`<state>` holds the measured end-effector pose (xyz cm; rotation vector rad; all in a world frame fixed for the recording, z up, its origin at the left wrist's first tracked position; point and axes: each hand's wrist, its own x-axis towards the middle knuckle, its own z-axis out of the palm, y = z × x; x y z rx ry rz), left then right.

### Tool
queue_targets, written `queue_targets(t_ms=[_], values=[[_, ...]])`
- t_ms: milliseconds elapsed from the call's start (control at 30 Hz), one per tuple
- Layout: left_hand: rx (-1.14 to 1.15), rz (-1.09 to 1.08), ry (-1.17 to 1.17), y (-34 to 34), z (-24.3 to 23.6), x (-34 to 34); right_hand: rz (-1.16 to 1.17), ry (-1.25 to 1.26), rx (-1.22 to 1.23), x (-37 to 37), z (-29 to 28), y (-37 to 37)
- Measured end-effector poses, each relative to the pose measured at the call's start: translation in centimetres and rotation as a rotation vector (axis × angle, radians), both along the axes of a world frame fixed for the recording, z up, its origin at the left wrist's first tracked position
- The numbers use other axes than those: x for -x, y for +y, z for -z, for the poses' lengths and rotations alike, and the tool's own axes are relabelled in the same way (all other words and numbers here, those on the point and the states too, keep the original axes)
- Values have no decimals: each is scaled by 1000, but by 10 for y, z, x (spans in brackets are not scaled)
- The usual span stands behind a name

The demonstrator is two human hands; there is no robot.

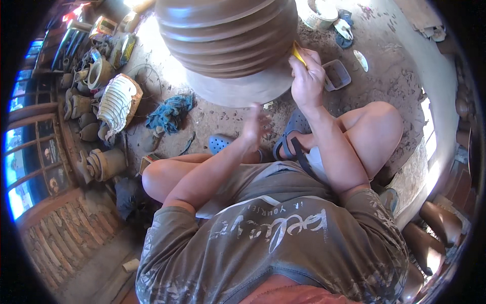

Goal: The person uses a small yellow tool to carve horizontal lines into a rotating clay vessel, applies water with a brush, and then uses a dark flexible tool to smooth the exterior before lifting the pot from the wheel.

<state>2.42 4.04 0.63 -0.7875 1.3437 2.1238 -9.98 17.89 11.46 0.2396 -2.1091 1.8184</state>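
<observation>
A large brown clay pot (228, 38) with wavy horizontal ridges stands on a round grey wheel head (238, 93) at the top of the view. On the pot's right side, my right hand (308, 78) is closed around a thin yellow scraper (298, 53), its edge at or very near the clay. My left hand (254, 129) hovers just off the near rim of the wheel head, apart from the pot. Motion smears its fingers, and nothing shows in it. The pot's top is cut off by the frame.
A small clear tub (336, 75) sits right of my right hand, with a bucket (318, 15) farther back. Leftward lie a blue rag (171, 112), a ridged cream piece (120, 101) and several small pots. A blue clog (221, 143) is near my left forearm.
</observation>
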Motion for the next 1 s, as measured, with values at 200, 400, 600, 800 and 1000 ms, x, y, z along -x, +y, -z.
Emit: queue_targets(t_ms=[200,400,600,800,1000], values=[[151,-510,41,-33,11,24,25,-148,191,2,3,3],[515,-667,122,-103,30,57,8,-158,226,-2,-6,-7],[520,-654,43,-109,-5,54,17,-220,223,-2,-10,-11],[419,-643,155,-114,-1,54,25,-209,106,-11,-20,-21],[379,-620,48,-113,-3,57,27,-201,109,-18,-20,-27]])
